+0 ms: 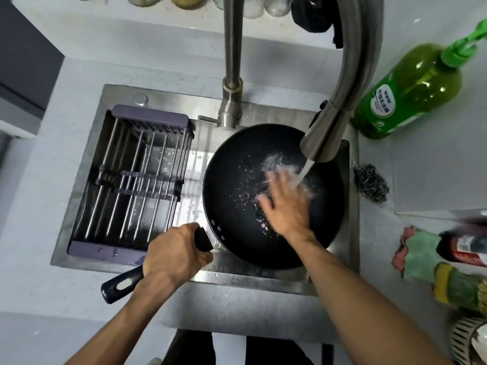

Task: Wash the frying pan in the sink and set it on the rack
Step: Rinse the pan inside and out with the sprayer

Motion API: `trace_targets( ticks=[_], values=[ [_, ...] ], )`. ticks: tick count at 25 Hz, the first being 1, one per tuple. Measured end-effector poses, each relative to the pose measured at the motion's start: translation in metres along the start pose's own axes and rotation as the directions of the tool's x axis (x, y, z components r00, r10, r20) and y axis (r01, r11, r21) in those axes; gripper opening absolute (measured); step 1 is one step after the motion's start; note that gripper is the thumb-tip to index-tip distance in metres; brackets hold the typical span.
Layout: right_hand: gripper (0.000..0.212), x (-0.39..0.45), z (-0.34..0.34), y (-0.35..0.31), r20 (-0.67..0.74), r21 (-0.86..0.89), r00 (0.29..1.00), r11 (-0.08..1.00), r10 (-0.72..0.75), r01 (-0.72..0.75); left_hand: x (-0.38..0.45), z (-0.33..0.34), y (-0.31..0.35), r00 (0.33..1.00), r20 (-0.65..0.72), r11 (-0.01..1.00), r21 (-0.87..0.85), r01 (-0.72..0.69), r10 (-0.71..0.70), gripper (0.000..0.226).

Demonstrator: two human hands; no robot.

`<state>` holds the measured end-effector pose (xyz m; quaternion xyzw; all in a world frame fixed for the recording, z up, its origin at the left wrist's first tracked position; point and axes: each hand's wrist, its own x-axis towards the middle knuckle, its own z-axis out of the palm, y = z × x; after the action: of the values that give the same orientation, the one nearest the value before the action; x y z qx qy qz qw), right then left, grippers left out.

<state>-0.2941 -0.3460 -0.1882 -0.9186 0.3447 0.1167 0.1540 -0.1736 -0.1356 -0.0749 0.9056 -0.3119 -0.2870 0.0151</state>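
A left hand [175,252] is gripping the handle of a black frying pan [237,185] sitting in the sink [79,206] beside the rack [131,177], while the right hand [286,204], fingers spread, is pressing its wet interior under the faucet [332,122].

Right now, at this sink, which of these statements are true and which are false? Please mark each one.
1. The left hand grips the handle of the frying pan. True.
2. The right hand holds a sponge. False: it rubs the pan with bare, spread fingers.
3. Water runs from the faucet into the pan. True.
4. The pan already sits on the rack. False: the rack holds nothing.
5. The green bottle lies in the sink. False: it lies on the counter.
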Motion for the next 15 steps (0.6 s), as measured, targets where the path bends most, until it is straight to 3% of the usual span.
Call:
trace_targets(
  ticks=[1,2,3,4,5,6,8,10,11,13,15],
  values=[
    [0.070,0.005,-0.002,0.002,-0.042,0.017,0.991,0.991,0.130,-0.130,-0.002,-0.001,-0.002,1.000,-0.002,1.000,0.010,0.002,-0.002,0.033],
    [0.070,0.006,0.003,-0.002,-0.073,0.025,0.993,0.995,0.097,-0.096,-0.003,-0.002,-0.004,1.000,0.004,1.000,0.020,-0.001,0.001,0.033],
    [0.068,0.005,0.012,-0.013,-0.065,0.024,0.994,0.996,-0.088,0.089,-0.004,-0.002,-0.005,1.000,0.011,0.999,0.032,-0.009,0.009,0.033],
    [0.067,0.008,0.021,-0.020,-0.064,-0.032,0.950,0.952,-0.306,0.305,-0.004,-0.004,-0.008,1.000,0.021,0.999,0.036,-0.016,0.015,0.033],
    [0.067,0.015,0.023,-0.018,-0.062,-0.034,0.911,0.913,-0.407,0.406,-0.005,-0.005,-0.010,0.999,0.037,0.999,0.038,-0.024,0.022,0.033],
    [0.068,0.022,0.021,-0.011,-0.062,0.002,0.928,0.930,-0.367,0.368,-0.006,-0.006,-0.012,0.998,0.055,0.999,0.033,-0.030,0.028,0.032],
    [0.068,0.030,0.019,0.003,-0.060,0.099,0.995,0.991,-0.086,0.091,-0.010,-0.005,-0.013,0.997,0.071,1.000,0.000,-0.021,0.021,0.030],
    [0.069,0.031,0.016,-0.014,-0.086,0.140,0.983,0.979,0.160,-0.147,-0.014,-0.001,-0.009,0.998,0.064,0.999,-0.045,-0.013,0.016,0.029],
    [0.072,0.031,0.015,-0.038,-0.093,0.208,0.973,0.960,0.210,-0.188,-0.018,0.002,-0.007,0.998,0.057,0.998,-0.056,-0.023,0.026,0.028],
    [0.077,0.032,0.000,-0.084,-0.025,0.483,0.979,0.859,0.205,-0.167,-0.022,0.007,-0.005,0.997,0.056,0.998,-0.050,-0.050,0.053,0.028],
    [0.076,0.025,-0.005,-0.105,0.131,0.610,0.989,0.792,-0.066,-0.028,-0.021,0.007,-0.008,0.998,0.063,0.998,-0.062,-0.003,0.007,0.028]
  ],
)
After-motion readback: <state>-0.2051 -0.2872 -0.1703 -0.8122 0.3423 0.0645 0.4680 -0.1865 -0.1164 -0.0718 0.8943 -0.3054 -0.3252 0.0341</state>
